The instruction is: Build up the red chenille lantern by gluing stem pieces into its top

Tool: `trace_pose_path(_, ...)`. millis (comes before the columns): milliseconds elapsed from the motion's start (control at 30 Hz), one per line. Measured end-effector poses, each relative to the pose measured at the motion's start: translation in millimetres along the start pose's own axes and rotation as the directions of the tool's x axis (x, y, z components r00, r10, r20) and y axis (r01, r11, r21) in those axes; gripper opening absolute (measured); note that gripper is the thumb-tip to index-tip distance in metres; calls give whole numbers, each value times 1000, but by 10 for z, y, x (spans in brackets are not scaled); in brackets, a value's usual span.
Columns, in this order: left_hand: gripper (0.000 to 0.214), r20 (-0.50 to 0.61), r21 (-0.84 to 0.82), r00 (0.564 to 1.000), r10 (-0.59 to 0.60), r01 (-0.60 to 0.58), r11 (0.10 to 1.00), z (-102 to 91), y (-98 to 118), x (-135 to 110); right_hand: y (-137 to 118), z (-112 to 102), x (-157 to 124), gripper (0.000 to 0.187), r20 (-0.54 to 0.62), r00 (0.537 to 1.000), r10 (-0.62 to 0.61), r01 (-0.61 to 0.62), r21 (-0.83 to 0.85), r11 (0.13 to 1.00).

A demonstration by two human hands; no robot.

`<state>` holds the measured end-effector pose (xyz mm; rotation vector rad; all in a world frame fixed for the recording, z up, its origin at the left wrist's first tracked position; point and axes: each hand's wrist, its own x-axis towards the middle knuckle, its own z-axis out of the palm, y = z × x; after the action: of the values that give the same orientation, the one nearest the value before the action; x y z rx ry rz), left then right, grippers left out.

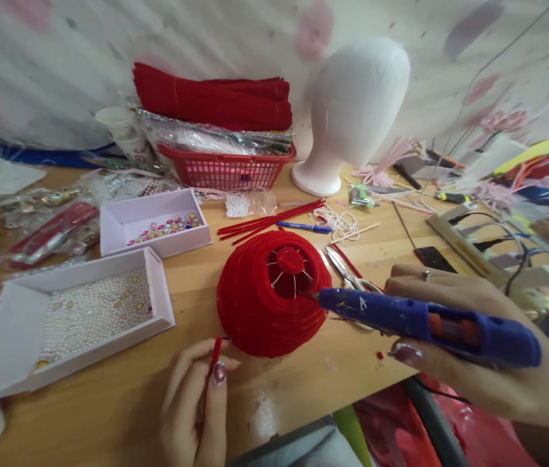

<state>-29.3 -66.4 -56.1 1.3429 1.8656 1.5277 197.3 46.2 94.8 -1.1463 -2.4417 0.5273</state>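
Note:
A round red dome (264,311), ribbed with fuzzy red strips, stands on the wooden table before me. Its top has an opening where thin wires run to a small red disc (290,260). My right hand (430,324) grips a blue hot glue gun (424,324), with the nozzle at the right rim of that opening. Whether the tip touches the rim I cannot tell. To the dome's lower left, my left hand (201,395) pinches a short red fuzzy strip (214,355) between thumb and fingers.
Scissors (347,269), a blue pen (304,227) and loose red strips (269,220) lie behind the dome. White boxes of pearls (94,318) and gems (155,224) stand left. At the back are a red basket (235,170) and a white foam head (352,110); a power strip (473,250) is right.

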Motion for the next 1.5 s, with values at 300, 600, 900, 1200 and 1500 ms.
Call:
trace_pose_path(300, 26, 25, -1, 1000, -16, 16, 1000, -14, 10, 5, 14, 32, 4, 35, 69, 995, -71, 71, -3, 997)
trace_pose_path(600, 23, 40, -23, 999, -3, 4, 1000, -8, 25, 9, 3, 22, 33, 35, 72, 995, -65, 64, 27, 998)
trace_pose_path(900, 24, 72, -24, 997, 32, -31, 999, 5, 36, 11, 61, 27, 23, 29, 42, 991, -128, 128, -2, 992)
trace_pose_path(1200, 23, 74, -50, 997, 25, -22, 999, 13, 29, 17, 84, 49, 36, 33, 87, 995, -56, 58, -24, 998)
trace_pose_path(1500, 25, 24, -4, 992, -125, 126, 992, -59, -2, -11, 299, 44, -200, 33, -68, 984, 166, -148, 215, 965)
